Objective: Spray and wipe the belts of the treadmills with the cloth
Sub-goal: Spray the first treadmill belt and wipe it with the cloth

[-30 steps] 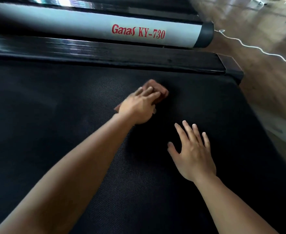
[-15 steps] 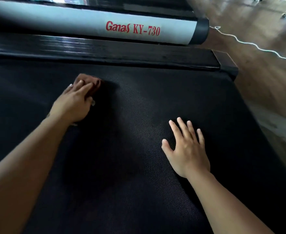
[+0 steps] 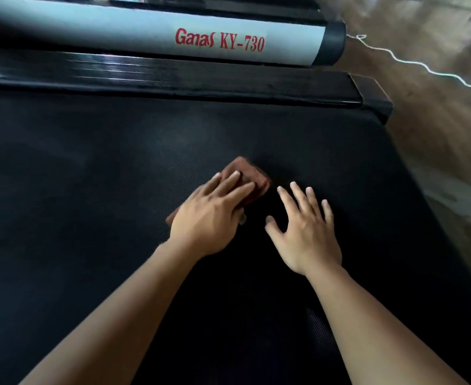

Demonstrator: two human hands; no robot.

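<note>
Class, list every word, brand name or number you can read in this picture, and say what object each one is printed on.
"Ganas KY-730": red lettering on the grey side rail of the treadmill, beyond the black belt.
No other text shows: none on the brown cloth, the belt or the floor.

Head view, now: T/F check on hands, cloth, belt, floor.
1. The left hand presses a brown cloth on the treadmill belt with straight fingers. True.
2. The right hand holds a spray bottle. False: it lies spread open on the belt and holds nothing.
3. A white cable lies on the wooden floor. True.
4. The cloth lies on the floor. False: it is on the belt, under the left hand's fingers.
</note>
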